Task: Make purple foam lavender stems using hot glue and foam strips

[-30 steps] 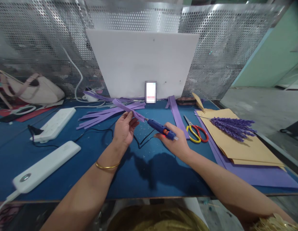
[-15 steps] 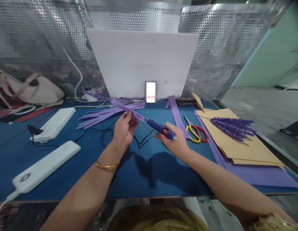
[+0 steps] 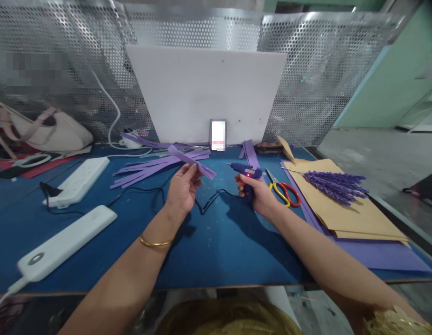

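Note:
Between the thumb and fingers of my left hand [image 3: 183, 188] is a purple paper strip [image 3: 206, 171], raised above the table with both ends sticking out. My right hand [image 3: 259, 190] grips a blue glue gun [image 3: 246, 170] with a small red light lit on it. Its nozzle points left toward the strip, with a gap between them. Behind my left hand lie several loose purple paper strips [image 3: 149, 168]. To the right of my right hand rest scissors [image 3: 284, 191] with one yellow and one red handle.
Kraft paper sheets [image 3: 351, 218] lie on purple paper [image 3: 383, 256] at right, with a purple flower bunch [image 3: 336, 186] on top. Two white power strips [image 3: 67, 244] occupy the left. A lit phone [image 3: 218, 135] leans against a white board [image 3: 205, 93]. A black cord [image 3: 209, 204] crosses the table.
My right hand has drawn the glue gun away from the strip, to the right, and turned it more level. My left hand has shifted slightly right with the strip.

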Demonstrator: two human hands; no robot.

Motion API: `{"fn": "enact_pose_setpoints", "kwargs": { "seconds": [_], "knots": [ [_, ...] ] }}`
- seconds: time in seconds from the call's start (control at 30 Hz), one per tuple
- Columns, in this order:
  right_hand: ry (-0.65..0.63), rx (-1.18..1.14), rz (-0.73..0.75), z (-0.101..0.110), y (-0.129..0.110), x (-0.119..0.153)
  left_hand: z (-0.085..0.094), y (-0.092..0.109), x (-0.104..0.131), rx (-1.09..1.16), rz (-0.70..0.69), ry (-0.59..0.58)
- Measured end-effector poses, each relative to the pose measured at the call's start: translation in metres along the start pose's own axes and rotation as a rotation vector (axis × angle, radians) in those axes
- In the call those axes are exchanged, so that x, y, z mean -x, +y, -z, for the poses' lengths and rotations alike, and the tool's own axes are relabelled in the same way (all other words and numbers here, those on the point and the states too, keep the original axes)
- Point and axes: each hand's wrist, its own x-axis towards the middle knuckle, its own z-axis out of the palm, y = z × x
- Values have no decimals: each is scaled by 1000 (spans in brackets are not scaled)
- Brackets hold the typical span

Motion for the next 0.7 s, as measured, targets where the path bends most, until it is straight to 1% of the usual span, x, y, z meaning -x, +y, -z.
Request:
{"fn": "enact_pose_setpoints", "kwargs": {
  "seconds": [0.07,0.17,0.23,0.3,0.4,0.5,0.53,0.6,0.63,0.67,0.7],
  "knots": [
    [18,-114,-98,7,0,-10,0,0,1,-27,-22,-29],
    [37,-160,-130,16,2,-22,0,-2,3,-84,-58,-74],
    [18,-93,-115,21,5,-28,-1,-5,5,-127,-73,-87],
    [11,111,-71,26,8,-33,-1,-8,6,-167,-79,-94],
    [51,447,27,35,13,-40,-2,-12,9,-207,-78,-100],
    [130,581,111,42,11,-42,-3,-13,10,-212,-89,-85],
    [171,638,170,42,8,-40,-4,-14,11,-205,-98,-77],
    [235,780,354,39,2,-32,-5,-14,13,-183,-125,-55],
    [236,838,458,34,0,-26,-6,-14,14,-174,-143,-41],
    [199,851,541,28,-2,-19,-7,-15,15,-169,-161,-23],
    [119,798,581,21,-4,-11,-8,-16,17,-167,-179,-4]
  ]
}}
